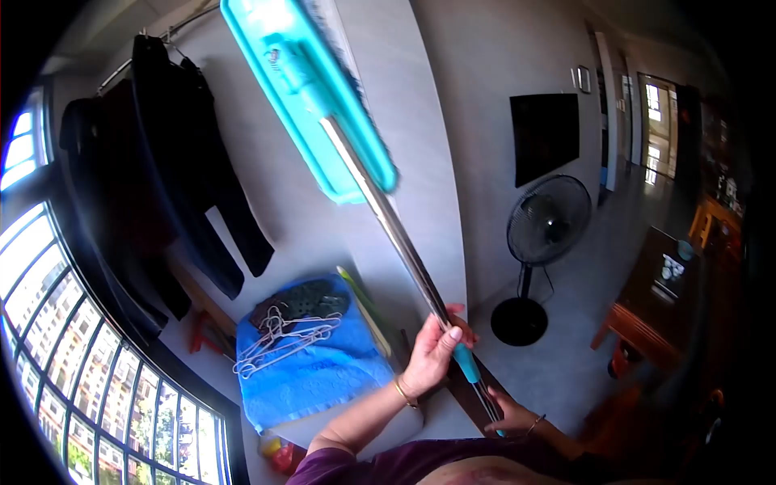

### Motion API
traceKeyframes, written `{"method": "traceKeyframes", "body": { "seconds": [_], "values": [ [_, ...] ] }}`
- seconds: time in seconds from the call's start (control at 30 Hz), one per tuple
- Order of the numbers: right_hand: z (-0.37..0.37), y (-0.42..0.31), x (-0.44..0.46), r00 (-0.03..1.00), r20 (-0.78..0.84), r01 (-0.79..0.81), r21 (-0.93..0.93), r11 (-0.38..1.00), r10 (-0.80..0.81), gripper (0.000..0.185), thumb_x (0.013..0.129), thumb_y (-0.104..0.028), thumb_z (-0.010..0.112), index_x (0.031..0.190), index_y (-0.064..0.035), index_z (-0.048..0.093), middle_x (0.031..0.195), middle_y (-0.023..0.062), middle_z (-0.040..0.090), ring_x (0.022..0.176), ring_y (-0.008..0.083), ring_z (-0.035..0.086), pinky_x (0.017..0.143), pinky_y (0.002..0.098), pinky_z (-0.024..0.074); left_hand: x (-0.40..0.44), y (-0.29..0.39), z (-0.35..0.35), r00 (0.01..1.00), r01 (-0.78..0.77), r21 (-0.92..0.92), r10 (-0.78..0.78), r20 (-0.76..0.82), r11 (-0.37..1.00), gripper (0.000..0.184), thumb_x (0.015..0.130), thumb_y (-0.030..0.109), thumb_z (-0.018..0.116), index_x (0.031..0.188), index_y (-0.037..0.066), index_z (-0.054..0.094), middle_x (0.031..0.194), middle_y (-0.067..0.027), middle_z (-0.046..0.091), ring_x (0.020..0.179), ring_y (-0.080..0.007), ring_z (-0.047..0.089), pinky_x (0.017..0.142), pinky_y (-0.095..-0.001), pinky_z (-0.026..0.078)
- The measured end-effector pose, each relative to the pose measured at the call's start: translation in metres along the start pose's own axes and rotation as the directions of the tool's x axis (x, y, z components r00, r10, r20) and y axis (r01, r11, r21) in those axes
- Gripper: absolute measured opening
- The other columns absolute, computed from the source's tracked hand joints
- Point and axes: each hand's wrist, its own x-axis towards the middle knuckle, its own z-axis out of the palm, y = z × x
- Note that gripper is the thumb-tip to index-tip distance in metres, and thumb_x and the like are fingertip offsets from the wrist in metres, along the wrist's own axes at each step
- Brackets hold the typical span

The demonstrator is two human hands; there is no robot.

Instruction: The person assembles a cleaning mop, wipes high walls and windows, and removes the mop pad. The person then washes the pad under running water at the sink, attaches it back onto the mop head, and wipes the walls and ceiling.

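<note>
A mop with a flat turquoise head (323, 121) and a silver pole (388, 218) slants across the middle of the view, its head raised at the top against the wall. My left hand (432, 352) is wrapped round the pole just above a turquoise sleeve. Lower down, near my body, my right hand (513, 414) holds the thinner end of the handle. The underside of the mop head faces away, with a dark fringe along its right edge.
Dark clothes (182, 162) hang at the left above a barred window (89, 356). Wire hangers (279, 343) lie on a blue towel (323, 388) below the mop. A standing fan (550, 222) and a wooden table (655, 295) stand to the right; a black panel (546, 137) is on the wall.
</note>
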Motion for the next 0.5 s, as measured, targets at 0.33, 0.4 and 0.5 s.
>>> {"method": "traceKeyframes", "body": {
  "seconds": [0.33, 0.4, 0.5],
  "values": [
    [0.015, 0.075, -0.007, 0.889, 0.151, -0.449, 0.464, 0.763, 0.432, 0.068, 0.069, -0.011, 0.078, 0.127, 0.0007, 0.044, 0.110, 0.0117, 0.059, 0.098, 0.0164, 0.058, 0.084, 0.0271, 0.0463, 0.087, 0.107, -0.030, 0.986, -0.146, -0.131, 0.155, 0.057, 0.981, 0.043, 0.091, 0.024, 0.052, 0.125, 0.002, 0.036, 0.075, -0.0064, 0.047, 0.071, -0.0217, 0.053, 0.078, -0.0448, 0.049],
    [0.011, 0.048, 0.007, 0.880, 0.136, -0.453, 0.526, 0.720, 0.455, 0.064, 0.070, -0.011, 0.078, 0.126, 0.0006, 0.047, 0.108, 0.0111, 0.060, 0.096, 0.0147, 0.059, 0.083, 0.0268, 0.0468, 0.102, 0.125, -0.038, 0.980, -0.188, -0.084, 0.193, 0.057, 0.979, 0.042, 0.092, 0.023, 0.051, 0.124, 0.000, 0.036, 0.074, -0.0067, 0.047, 0.070, -0.0218, 0.054, 0.076, -0.0450, 0.049],
    [0.012, 0.023, 0.033, 0.950, 0.128, -0.306, 0.565, 0.766, 0.285, 0.055, 0.073, -0.011, 0.076, 0.121, 0.0009, 0.051, 0.100, 0.0099, 0.063, 0.092, 0.0146, 0.060, 0.082, 0.0266, 0.0477, 0.128, 0.170, -0.055, 0.957, -0.283, 0.020, 0.281, 0.069, 0.959, 0.038, 0.093, 0.022, 0.049, 0.121, -0.001, 0.038, 0.074, -0.0074, 0.047, 0.069, -0.0206, 0.054, 0.076, -0.0430, 0.050]
  ]
}}
